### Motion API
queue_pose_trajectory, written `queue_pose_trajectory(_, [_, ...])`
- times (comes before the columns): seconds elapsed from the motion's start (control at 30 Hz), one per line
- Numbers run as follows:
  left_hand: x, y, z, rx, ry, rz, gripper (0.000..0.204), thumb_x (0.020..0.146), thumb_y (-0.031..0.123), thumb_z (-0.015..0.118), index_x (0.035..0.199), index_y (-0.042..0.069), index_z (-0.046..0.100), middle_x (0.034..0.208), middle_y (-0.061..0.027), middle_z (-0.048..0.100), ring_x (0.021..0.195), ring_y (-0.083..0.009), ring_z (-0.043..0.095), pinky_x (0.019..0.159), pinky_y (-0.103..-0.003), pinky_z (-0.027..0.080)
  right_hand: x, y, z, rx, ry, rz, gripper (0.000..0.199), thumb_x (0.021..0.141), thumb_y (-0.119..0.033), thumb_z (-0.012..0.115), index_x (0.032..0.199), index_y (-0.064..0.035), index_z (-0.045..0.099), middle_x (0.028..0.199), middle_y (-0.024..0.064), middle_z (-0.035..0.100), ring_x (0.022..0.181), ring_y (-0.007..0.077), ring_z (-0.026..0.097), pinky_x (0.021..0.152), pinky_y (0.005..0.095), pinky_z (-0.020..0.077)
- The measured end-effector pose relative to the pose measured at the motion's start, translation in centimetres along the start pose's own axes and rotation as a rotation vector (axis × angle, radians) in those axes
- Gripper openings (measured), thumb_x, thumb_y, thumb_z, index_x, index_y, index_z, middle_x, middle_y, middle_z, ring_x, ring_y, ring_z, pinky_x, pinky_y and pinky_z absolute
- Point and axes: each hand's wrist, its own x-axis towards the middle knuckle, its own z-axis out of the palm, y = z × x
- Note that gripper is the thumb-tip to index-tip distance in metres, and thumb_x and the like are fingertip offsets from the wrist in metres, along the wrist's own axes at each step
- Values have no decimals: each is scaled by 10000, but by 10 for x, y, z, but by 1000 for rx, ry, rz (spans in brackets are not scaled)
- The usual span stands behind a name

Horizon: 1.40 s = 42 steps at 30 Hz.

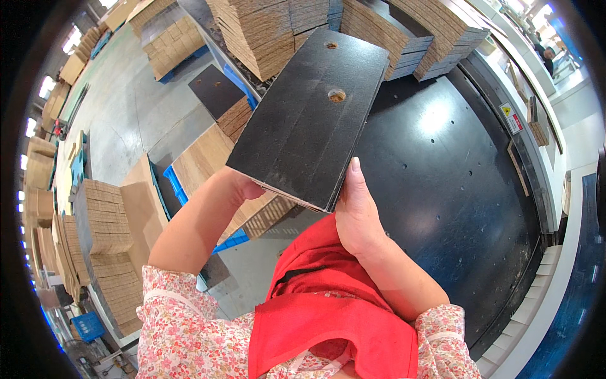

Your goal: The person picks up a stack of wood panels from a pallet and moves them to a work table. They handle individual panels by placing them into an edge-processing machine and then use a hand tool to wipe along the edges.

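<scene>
Between my two hands I hold a stack of black-faced boards (297,136) up in front of me, tilted to the right. The top board is rectangular, with a round hole through its middle and a smaller hole near the far end. My left hand (243,184) grips the near left corner, its fingers mostly hidden under the boards. Against the near right edge presses my right hand (358,211), thumb along the side and the other fingers out of sight. Thin layered edges show at the near end; I cannot tell how many boards there are.
A black machine table (454,170) dotted with small holes lies to the right. Tall stacks of cut boards (268,31) stand at the back. Below left are a wooden board on a blue pallet (237,241) and a dark-topped board stack (221,95). More stacks (110,221) line the left.
</scene>
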Motion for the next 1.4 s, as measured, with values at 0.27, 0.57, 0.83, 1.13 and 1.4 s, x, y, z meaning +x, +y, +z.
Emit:
queue_pose_trajectory(0.27, [-32,-25,14,-101,79,167,365,1003,234,591,1306,31,616,1238,-112,692,1060,-222,695,889,-378,592,-5,-6,24,-20,13,58,614,1104,-479,292,1514,-34,399,1515,44,470,1383,168,432,1177,339,297])
queue_pose_trajectory(0.57, [-109,-47,-46,-61,152,581,379,1014,266,572,1329,57,601,1262,-108,683,1085,-221,687,902,-375,590,5,63,61,-249,-286,26,680,1088,-423,353,1542,73,257,1619,317,191,1543,395,100,1242,406,90])
queue_pose_trajectory(0.83, [-143,-98,-133,-95,353,724,392,1023,294,555,1349,80,589,1283,-105,676,1107,-220,681,913,-372,588,42,158,65,-358,-504,157,757,1069,-473,348,1526,122,243,1618,323,187,1540,394,122,1247,392,99])
queue_pose_trajectory(1.13, [-130,-144,-228,-376,741,574,369,1012,308,562,1313,98,598,1286,-86,671,1119,-270,674,913,-427,590,81,218,59,-340,-528,240,736,1060,-498,376,1505,86,333,1583,234,335,1481,321,292,1207,339,208])
queue_pose_trajectory(1.4, [-93,-139,-226,-397,821,622,396,1036,355,495,1352,127,564,1305,-68,650,1148,-276,648,961,-462,557,101,236,50,-145,-524,456,635,1061,-504,384,1483,-32,434,1456,114,511,1334,206,462,1141,328,321])
